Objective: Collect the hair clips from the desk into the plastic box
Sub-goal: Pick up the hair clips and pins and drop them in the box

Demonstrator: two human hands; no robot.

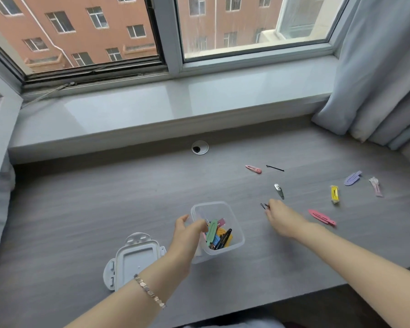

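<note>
So the grey desk (104,209) runs right up under the window sill (152,107), with the curtain (376,79) bunched at the far right corner. My left hand (187,235) is wrapped around the near left side of the clear plastic box (232,242), thumb out on the left wall and fingers (200,224) curled over the rim, so it's loosely closed on the box. There's a bracelet (149,291) on that wrist. The box sits open near the middle of the desk, and inside there's already a jumble of clips: a green one (211,232) standing up, a black one (225,237), plus bits of yellow, pink and blue. The white lid (133,259) lies flat on the desk just left of the box, partly behind my forearm. My right hand (284,220) is out to the right of the box, fingers pinched shut on a thin black bobby pin (264,205) that pokes out toward the left. Still loose on the desk: a long pink clip (321,217) just right of my right wrist, a silver snap clip (279,191) just beyond my fingertips, a yellow clip (334,194), a purple clip (352,178), a pale pink clip (375,185) farthest right, and further back a small pink snap clip (253,169) beside another black bobby pin (275,168). A round cable grommet (200,147) sits at the back edge.
</note>
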